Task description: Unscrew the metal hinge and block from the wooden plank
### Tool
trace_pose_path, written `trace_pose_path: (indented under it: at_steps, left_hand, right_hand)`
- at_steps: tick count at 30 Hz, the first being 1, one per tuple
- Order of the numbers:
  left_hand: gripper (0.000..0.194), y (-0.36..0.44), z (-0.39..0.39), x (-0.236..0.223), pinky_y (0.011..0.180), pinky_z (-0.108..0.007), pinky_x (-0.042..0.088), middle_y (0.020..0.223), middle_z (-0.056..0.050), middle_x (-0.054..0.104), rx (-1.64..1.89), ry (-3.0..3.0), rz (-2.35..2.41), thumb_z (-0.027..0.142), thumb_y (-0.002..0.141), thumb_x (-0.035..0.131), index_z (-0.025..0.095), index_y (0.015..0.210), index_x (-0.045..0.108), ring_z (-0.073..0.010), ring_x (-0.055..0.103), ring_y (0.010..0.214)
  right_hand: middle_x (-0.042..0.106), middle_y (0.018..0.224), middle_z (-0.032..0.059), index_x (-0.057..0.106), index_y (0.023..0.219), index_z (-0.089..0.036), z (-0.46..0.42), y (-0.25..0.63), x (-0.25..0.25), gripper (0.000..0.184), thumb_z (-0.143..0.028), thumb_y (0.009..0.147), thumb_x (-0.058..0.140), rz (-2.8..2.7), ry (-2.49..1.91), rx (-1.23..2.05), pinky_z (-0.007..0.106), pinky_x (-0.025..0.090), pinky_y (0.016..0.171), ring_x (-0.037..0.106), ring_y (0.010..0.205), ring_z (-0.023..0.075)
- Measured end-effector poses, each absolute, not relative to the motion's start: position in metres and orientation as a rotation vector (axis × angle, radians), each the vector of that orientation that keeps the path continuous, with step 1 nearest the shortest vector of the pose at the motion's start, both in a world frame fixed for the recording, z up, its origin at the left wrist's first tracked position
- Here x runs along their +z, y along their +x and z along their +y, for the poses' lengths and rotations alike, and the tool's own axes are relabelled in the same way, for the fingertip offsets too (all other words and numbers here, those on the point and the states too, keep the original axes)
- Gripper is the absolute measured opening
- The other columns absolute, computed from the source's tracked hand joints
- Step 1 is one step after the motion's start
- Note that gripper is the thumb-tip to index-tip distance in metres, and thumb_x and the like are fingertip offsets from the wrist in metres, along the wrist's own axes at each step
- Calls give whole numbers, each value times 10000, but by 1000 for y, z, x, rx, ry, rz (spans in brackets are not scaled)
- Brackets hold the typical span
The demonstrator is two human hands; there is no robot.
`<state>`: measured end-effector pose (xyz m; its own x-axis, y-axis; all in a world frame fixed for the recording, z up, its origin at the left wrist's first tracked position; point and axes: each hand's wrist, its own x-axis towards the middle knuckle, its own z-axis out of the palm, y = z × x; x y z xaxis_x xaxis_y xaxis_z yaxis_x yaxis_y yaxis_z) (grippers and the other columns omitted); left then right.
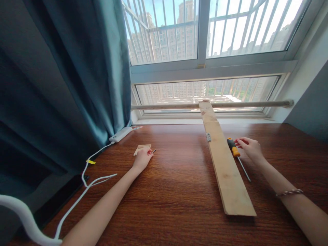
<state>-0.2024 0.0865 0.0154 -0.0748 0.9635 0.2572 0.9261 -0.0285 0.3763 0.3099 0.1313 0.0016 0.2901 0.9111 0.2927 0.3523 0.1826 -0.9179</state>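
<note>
My left hand (142, 159) is closed in a pinch on a small metal screw (154, 151) that sticks out from its fingertips. A small flat piece of wood (138, 149) lies on the table just behind that hand, partly covered by it. My right hand (249, 149) has its fingers stretched toward the handle of a black and yellow screwdriver (233, 148); whether they touch it I cannot tell. The screwdriver lies with its shaft pointing toward me, along the right side of a long wooden board (225, 167). A small metal hinge (208, 137) sits at the board's left edge.
The board's far end rests on a horizontal rail (246, 104) before the window. On the brown wooden table (166, 205), a white power strip (121, 134) stands by the blue curtain (107, 68). White cables (74, 208) run along the left edge.
</note>
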Motion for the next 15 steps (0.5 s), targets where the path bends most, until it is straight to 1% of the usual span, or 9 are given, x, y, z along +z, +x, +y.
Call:
trace_pose_path:
  at_steps: [2, 5, 8, 11, 15]
  left_hand:
    - [66, -199, 90, 17, 705, -281, 414, 724, -47, 662, 667, 2098, 2197, 197, 712, 596, 168, 706, 655, -180, 592, 718]
    - [75, -195, 100, 18, 700, -275, 403, 710, -37, 656, 621, 2130, 2255, 221, 724, 594, 179, 693, 648, -177, 588, 715]
    - [73, -193, 113, 18, 684, -267, 402, 740, -41, 657, 561, 2140, 2289, 243, 707, 627, 178, 734, 645, -176, 590, 723]
    - [142, -195, 126, 20, 701, -277, 410, 780, -70, 669, 483, 2074, 2369, 261, 694, 649, 163, 797, 651, -200, 604, 775]
    - [135, -200, 136, 19, 713, -278, 423, 825, -93, 682, 409, 1941, 2463, 283, 721, 622, 168, 778, 666, -213, 619, 815]
  right_hand:
    - [679, 726, 62, 654, 730, -177, 131, 308, 2, 168, -331, 694, 597, -1277, -1385, 609, 325, 558, 631, 651, 664, 201]
    - [681, 734, 63, 657, 744, -177, 130, 307, 3, 179, -337, 702, 589, -1288, -1390, 611, 325, 558, 641, 654, 681, 202]
    - [684, 746, 69, 657, 756, -172, 130, 308, 3, 190, -340, 709, 581, -1301, -1390, 600, 325, 558, 647, 657, 695, 206]
    - [689, 760, 74, 661, 762, -168, 131, 310, 1, 208, -352, 713, 578, -1332, -1409, 575, 323, 557, 652, 660, 699, 209]
    - [693, 759, 70, 662, 766, -170, 132, 311, 0, 219, -363, 713, 572, -1362, -1420, 564, 313, 556, 640, 663, 700, 210]
